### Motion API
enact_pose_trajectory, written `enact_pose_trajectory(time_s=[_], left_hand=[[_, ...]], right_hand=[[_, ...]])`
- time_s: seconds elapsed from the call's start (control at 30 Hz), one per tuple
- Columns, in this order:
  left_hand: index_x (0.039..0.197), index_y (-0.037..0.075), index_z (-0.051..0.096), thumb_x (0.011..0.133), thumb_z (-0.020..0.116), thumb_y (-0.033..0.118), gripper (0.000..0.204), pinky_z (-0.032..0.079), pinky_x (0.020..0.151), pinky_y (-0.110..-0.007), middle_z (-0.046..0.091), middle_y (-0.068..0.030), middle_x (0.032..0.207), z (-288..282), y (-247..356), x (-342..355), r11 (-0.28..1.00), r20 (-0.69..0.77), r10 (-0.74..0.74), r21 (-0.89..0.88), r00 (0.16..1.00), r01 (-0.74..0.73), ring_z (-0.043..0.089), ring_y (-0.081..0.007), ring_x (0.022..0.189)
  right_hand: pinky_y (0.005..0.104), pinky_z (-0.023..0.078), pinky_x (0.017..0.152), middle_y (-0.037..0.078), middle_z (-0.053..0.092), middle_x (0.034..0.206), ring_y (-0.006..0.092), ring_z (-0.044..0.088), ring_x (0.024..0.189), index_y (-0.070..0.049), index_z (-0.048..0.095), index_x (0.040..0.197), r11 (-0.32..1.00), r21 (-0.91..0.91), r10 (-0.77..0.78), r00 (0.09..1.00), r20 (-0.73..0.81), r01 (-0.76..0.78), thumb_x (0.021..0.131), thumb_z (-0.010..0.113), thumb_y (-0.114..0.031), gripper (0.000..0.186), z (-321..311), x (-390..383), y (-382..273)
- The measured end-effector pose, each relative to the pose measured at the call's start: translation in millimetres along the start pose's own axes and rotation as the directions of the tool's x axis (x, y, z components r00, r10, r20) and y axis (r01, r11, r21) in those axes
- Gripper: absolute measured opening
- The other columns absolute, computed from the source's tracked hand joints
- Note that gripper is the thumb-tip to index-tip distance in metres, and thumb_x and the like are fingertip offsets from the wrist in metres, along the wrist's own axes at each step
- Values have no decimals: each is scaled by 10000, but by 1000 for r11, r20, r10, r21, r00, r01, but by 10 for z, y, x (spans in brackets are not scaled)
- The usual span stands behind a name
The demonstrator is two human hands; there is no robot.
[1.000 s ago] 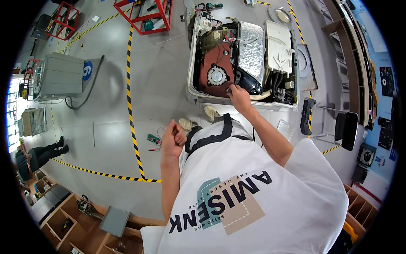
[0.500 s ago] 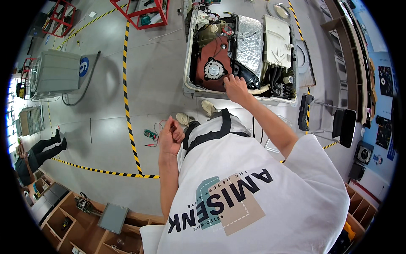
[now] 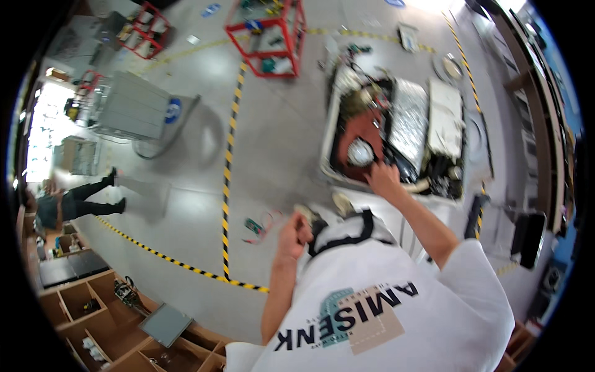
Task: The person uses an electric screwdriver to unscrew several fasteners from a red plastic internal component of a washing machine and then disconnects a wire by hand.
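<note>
In front of me stands an opened appliance (image 3: 325, 167) in a white casing, its insides bared. A reddish-brown panel (image 3: 349, 146) carries a round silvery part (image 3: 360, 152), with a foil-covered block (image 3: 409, 118) beside it. My right hand (image 3: 385, 178) reaches into the casing's near side, fingers bent at the panel's lower right edge, close to the round part. What its fingertips grip is hidden. My left hand (image 3: 295, 235) is raised before my body, apart from the appliance, with its fingers curled closed. Anything inside it is too blurred to name.
A green multimeter (image 3: 253, 225) with red leads lies on the floor, left of my feet. Beyond the striped floor tape (image 3: 228, 180) stands a grey boxy appliance (image 3: 133, 105). A red metal rack (image 3: 266, 37) is farther off. Another person (image 3: 68, 204) is at far left, near wooden compartments (image 3: 111, 316).
My view has swung, so the whole scene sits farther right and lower and looks blurred. My right hand stays at the panel; my left hand remains raised and closed.
</note>
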State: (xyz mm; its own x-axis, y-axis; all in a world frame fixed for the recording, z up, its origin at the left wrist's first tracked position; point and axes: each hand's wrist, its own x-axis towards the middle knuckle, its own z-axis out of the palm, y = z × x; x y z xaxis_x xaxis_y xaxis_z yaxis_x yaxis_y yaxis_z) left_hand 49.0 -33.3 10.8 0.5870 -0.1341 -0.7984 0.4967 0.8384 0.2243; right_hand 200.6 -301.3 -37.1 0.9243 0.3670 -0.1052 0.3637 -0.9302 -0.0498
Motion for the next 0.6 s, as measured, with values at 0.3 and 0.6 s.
enact_pose_trajectory(time_s=[0.3, 0.6], left_hand=[[629, 95, 445, 920, 449, 325, 371, 212, 402, -242, 291, 21, 454, 64, 120, -66, 998, 171, 50, 20, 984, -54, 248, -94, 391], [633, 91, 454, 918, 453, 324, 368, 208, 394, -240, 300, 22, 457, 117, 130, -39, 997, 191, 48, 45, 980, -57, 254, -89, 391]], right_hand=[[411, 455, 567, 139, 597, 696, 300, 608, 632, -54, 582, 760, 1000, -14, -15, 1000, -27, 15, 828, 535, -372, 328, 182, -90, 60], [400, 448, 647, 132, 636, 784, 289, 628, 753, -58, 586, 840, 1000, -2, 6, 969, 248, -6, 845, 518, -339, 290, 66, -4, 70]])
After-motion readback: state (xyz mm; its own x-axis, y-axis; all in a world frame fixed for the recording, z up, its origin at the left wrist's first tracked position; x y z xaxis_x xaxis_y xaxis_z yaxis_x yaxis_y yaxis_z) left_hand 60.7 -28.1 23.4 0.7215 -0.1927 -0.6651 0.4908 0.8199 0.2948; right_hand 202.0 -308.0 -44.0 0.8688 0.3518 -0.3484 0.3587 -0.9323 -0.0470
